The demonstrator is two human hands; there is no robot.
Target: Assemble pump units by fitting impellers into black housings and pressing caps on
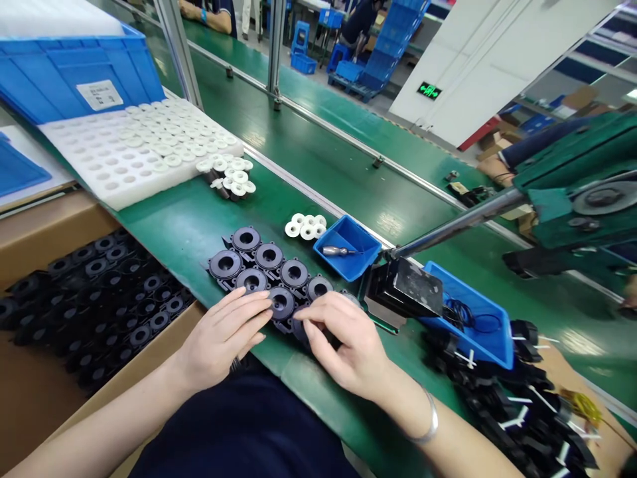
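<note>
Several black round plastic housings (269, 255), each with a dark hole in its centre, stand close together in two rows on the green bench. My left hand (219, 338) lies over the near edge of the rows, fingers stretched out, its fingertips by a front housing (281, 303). Something dark shows under its palm, too hidden to name. My right hand (343, 338) is curled over the right end of the front row, thumb and fingers bent toward each other. Whatever they pinch is hidden, and the housing below them is partly covered.
Beyond the rows are white discs (307, 227) and a blue bin (351, 242) holding a screwdriver (336, 251). A white foam tray (144, 192) sits left, above a carton (112, 401) of black housings. Right stand a green press (582, 192) and black parts (502, 392). A co-worker's arm (497, 169) shows behind.
</note>
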